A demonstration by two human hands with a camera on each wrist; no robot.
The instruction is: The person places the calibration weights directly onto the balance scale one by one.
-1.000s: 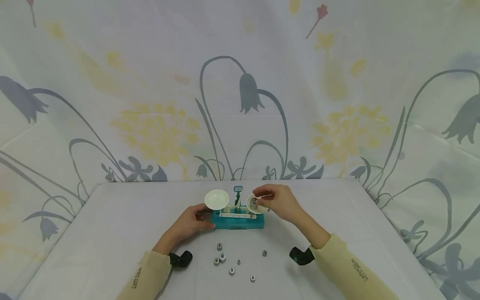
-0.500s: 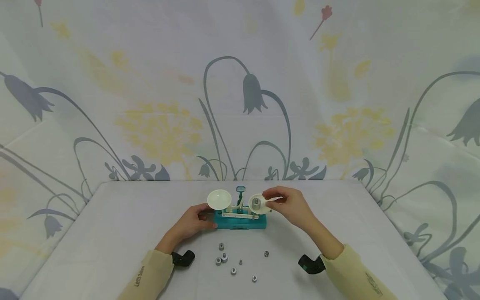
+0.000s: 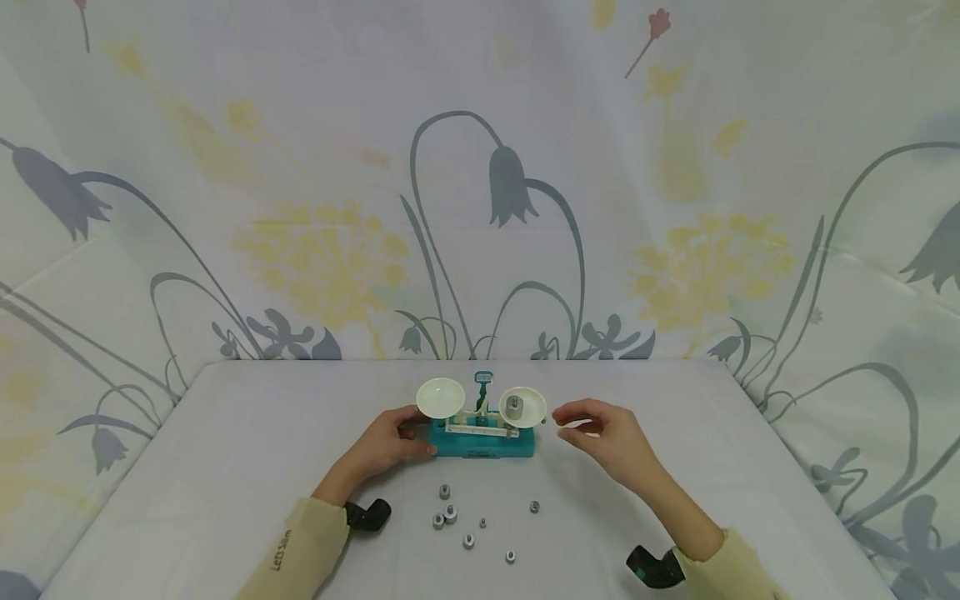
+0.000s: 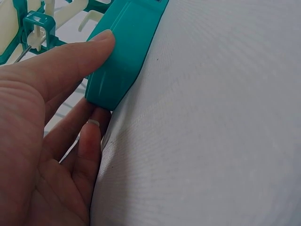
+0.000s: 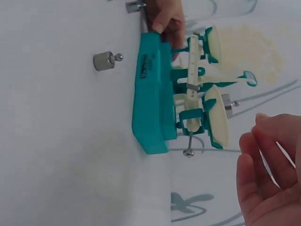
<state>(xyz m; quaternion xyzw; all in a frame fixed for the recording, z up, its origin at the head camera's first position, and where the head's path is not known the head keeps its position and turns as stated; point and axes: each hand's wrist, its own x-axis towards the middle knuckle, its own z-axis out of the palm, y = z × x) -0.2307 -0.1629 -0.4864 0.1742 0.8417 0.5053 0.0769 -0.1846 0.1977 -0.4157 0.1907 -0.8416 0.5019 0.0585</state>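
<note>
A teal balance scale (image 3: pixel 483 443) with two cream pans stands toward the back of the table. Its left pan (image 3: pixel 440 398) holds nothing, while a metal weight (image 3: pixel 513 407) sits upright in the right pan (image 3: pixel 534 408). My left hand (image 3: pixel 382 448) holds the left end of the base, the thumb (image 4: pixel 101 44) lying over the base (image 4: pixel 124 52) and the fingers bent around its end. Just right of the loaded pan is my right hand (image 3: pixel 603 433), apart from it and holding nothing, its fingers loosely bent in the right wrist view.
Several metal weights of different sizes stand on the white cloth in front of the scale, among them a larger one (image 3: pixel 451 515), a small one (image 3: pixel 482 523) and one at the right (image 3: pixel 534 507). A flower-printed curtain (image 3: pixel 480 275) hangs behind the table.
The right hand has let go of the weight in the right pan and drawn back to the right. The left hand keeps its hold on the base.
</note>
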